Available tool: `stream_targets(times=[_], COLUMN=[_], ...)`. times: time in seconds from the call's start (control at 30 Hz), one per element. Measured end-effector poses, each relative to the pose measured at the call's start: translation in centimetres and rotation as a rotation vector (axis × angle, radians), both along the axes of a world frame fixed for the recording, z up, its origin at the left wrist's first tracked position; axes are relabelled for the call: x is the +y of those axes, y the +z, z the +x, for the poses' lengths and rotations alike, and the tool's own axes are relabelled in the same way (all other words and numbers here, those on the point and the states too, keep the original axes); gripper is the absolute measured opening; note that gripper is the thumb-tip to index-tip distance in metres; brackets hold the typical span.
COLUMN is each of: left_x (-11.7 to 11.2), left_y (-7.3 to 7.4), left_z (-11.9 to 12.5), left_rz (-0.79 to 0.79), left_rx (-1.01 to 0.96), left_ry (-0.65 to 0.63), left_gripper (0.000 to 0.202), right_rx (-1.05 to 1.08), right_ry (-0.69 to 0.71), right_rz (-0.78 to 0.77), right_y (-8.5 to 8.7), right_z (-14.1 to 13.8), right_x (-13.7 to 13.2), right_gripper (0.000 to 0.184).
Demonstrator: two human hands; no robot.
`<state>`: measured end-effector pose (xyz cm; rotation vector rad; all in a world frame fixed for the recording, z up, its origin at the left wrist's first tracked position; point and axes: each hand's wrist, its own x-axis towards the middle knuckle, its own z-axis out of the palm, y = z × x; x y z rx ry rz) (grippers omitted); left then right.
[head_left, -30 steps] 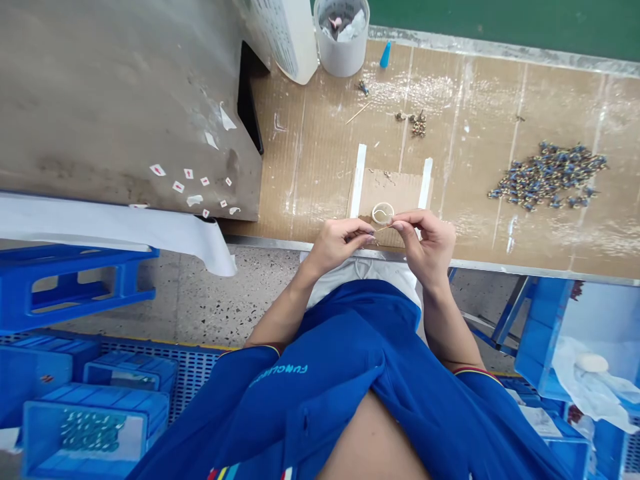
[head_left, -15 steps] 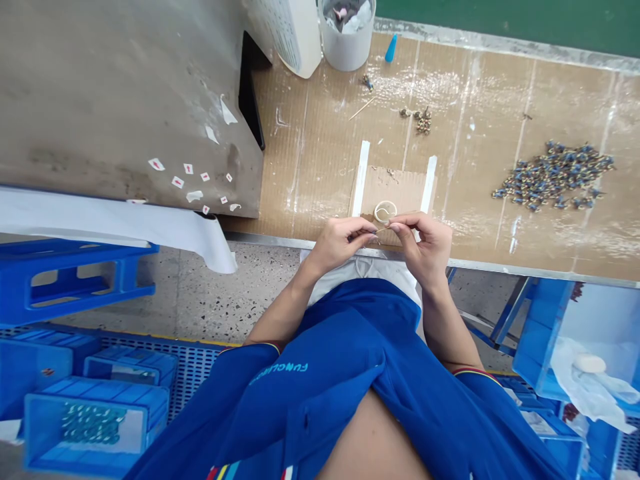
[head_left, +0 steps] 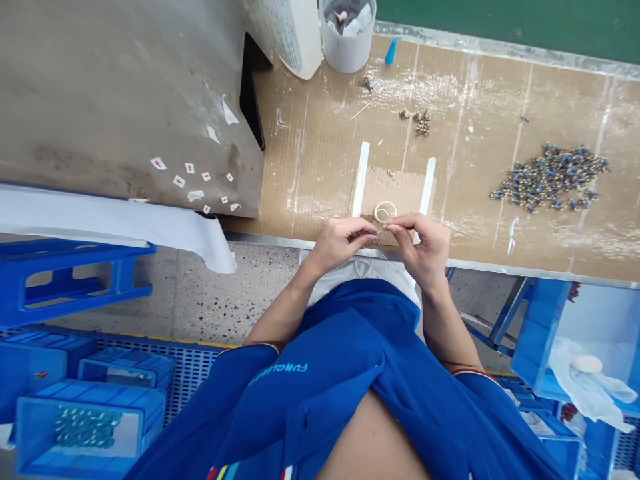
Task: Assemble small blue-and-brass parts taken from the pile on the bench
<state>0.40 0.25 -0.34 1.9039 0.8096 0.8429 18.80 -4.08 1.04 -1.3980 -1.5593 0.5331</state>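
Left hand (head_left: 345, 241): fingertips pinched together at the near table (head_left: 310, 200) edge; contents too small to tell.
Right hand (head_left: 421, 243): pinching a thin stick (head_left: 383, 230), tip toward the left hand.
Risk: a loosened pinch could drop the stick off the edge.
Beyond: white ring (head_left: 385, 212); far right, pile of small parts (head_left: 550, 175).

Cardboard-covered workbench (head_left: 320, 147) with a metal front edge, backed by a green wall (head_left: 500, 13). Grey, stained metal cabinet (head_left: 100, 100) at left. Below, speckled stone floor (head_left: 210, 300) crowded with blue plastic crates (head_left: 90, 413).
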Motion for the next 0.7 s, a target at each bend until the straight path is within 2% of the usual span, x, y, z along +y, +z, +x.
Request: stream_targets(times=[0.27, 0.4, 0.57, 0.7], left_x=[0.2, 0.1, -0.1, -0.1], left_y=[-0.1, -0.2, -0.3, -0.3], left_z=[0.1, 0.1, 0.0, 0.0], left_rz=[0.026, -0.012, -0.100, -0.052], left_rx=[-0.030, -0.049, -0.074, -0.072], left_ry=[-0.005, 0.003, 0.023, 0.024], left_gripper=[0.011, 0.012, 0.016, 0.014], right_rx=[-0.060, 0.012, 0.232, 0.194], right_ry=[0.013, 0.047, -0.082, -0.111], right_rz=[0.109, 0.043, -0.059, -0.002], right_y=[0.0, 0.5, 0.1, -0.9], right_z=[-0.2, 0.0, 1.2, 1.2], right_x=[0.1, 0.2, 0.9, 1.6], right_gripper=[0.018, 0.019, 0.027, 0.027])
